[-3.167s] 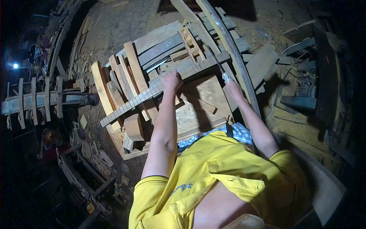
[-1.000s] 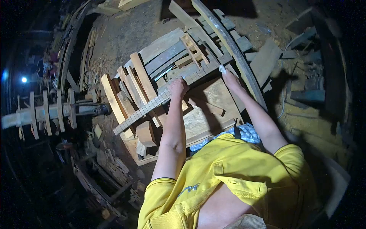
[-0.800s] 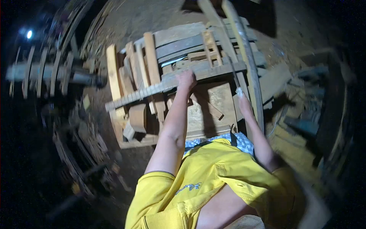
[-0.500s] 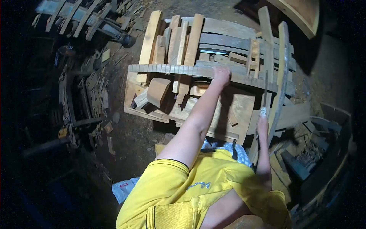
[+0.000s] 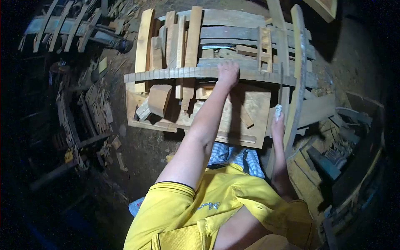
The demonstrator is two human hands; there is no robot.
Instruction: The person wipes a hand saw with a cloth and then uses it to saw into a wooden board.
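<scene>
A long curved wooden strip (image 5: 175, 73) with many cut notches lies across a pile of timber. My left hand (image 5: 228, 74) is closed over its top edge, near the middle. My right hand (image 5: 278, 124) is lower right, near the bench's right edge. It grips a white-wrapped handle (image 5: 278, 109) from which a thin dark saw blade (image 5: 282, 81) runs up to the strip. A yellow shirt and checked cloth fill the lower part of the view.
A pale wooden bench top (image 5: 254, 108) lies under the strip, with a wood block (image 5: 159, 98) and offcuts at its left. Planks (image 5: 145, 39) and a small ladder-like frame (image 5: 264, 43) are stacked behind. A long curved plank (image 5: 298, 79) leans at right. Scraps (image 5: 102, 110) litter the dirt floor.
The view has swung round, so the timber pile now lies square ahead. My right hand has drawn back toward my body with the blade. My left hand has stayed on the notched strip.
</scene>
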